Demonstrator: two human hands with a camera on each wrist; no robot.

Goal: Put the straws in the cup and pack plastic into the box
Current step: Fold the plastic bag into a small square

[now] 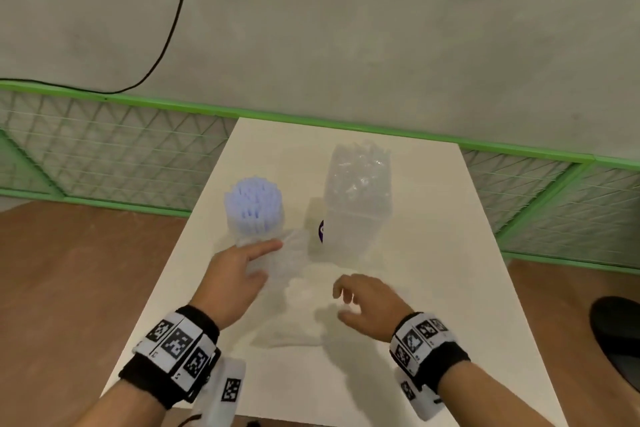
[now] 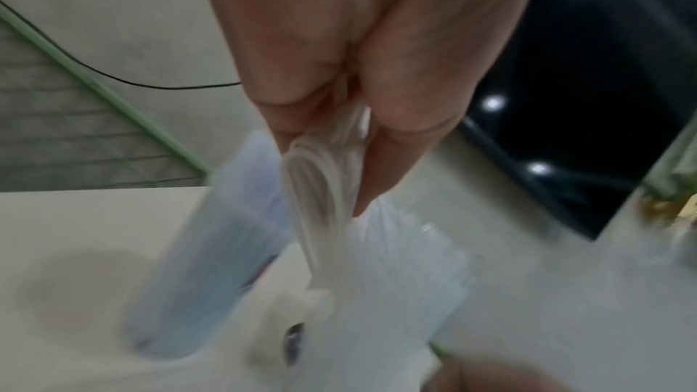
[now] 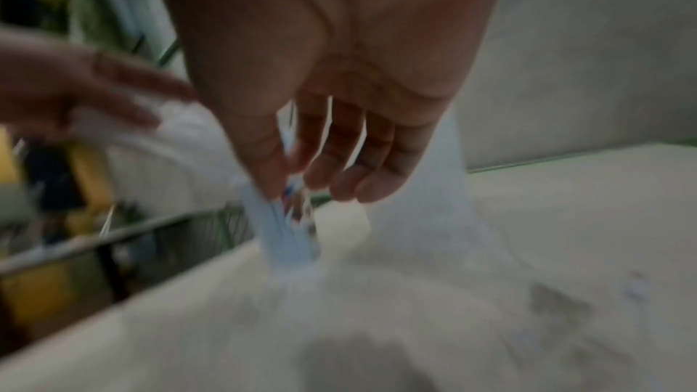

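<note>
Head view first: I see a white table (image 1: 433,288) against a green wire fence (image 1: 114,146), a black cable (image 1: 173,24) running down the grey wall. The cup (image 1: 258,218), full of pale blue straws (image 1: 254,196), stands toward the table's left edge; the clear box (image 1: 356,198), stuffed with crumpled plastic, stands just beside it toward the far edge. A loose plastic bag (image 1: 298,288) lies at mid-table. My left hand (image 1: 235,274) pinches a fold of the bag (image 2: 324,190), forefinger straight. My right hand (image 1: 370,302) hovers over the bag, fingers loosely curled, holding nothing.
</note>
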